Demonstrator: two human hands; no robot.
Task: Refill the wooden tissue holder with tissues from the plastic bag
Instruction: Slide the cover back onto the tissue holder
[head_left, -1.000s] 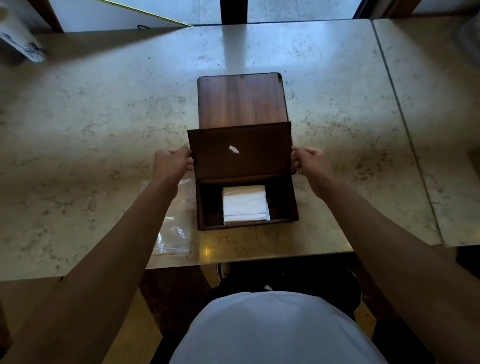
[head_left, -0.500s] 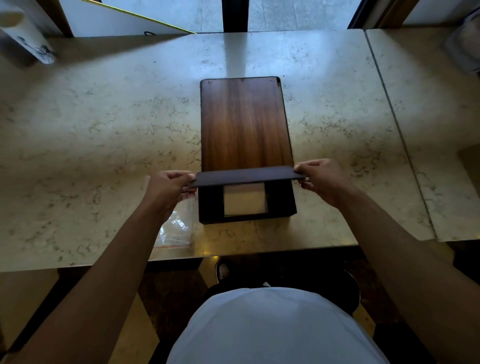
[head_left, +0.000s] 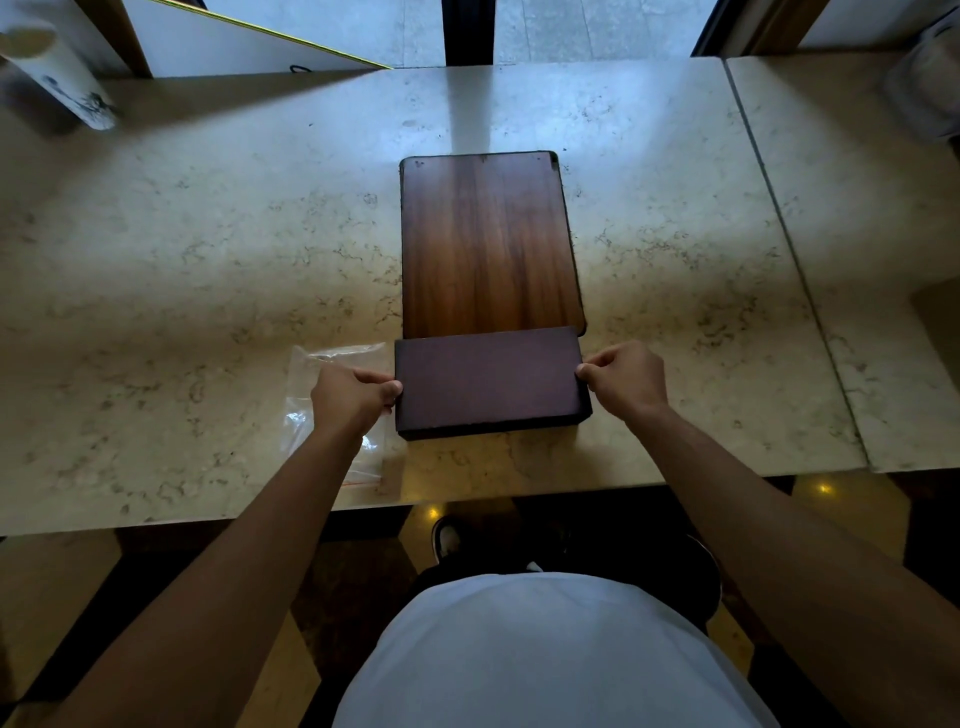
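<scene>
The wooden tissue holder (head_left: 488, 244) lies flat on the marble table (head_left: 208, 270), its long side running away from me. Its dark hinged flap (head_left: 488, 382) at the near end is down and covers the opening, so the tissues inside are hidden. My left hand (head_left: 350, 397) pinches the flap's left edge and my right hand (head_left: 626, 379) pinches its right edge. A clear plastic bag (head_left: 322, 395) lies flat on the table just left of the holder, partly under my left hand; it looks empty.
A white cup or tube (head_left: 57, 78) stands at the far left corner. A seam (head_left: 779, 223) splits the table from a second slab on the right, where a pale blurred object (head_left: 930, 78) sits at the far corner. The table's front edge is just below the holder.
The flap stood upright with white tissues visible in the open compartment; both hands have swung it down toward me until it lies shut over the opening.
</scene>
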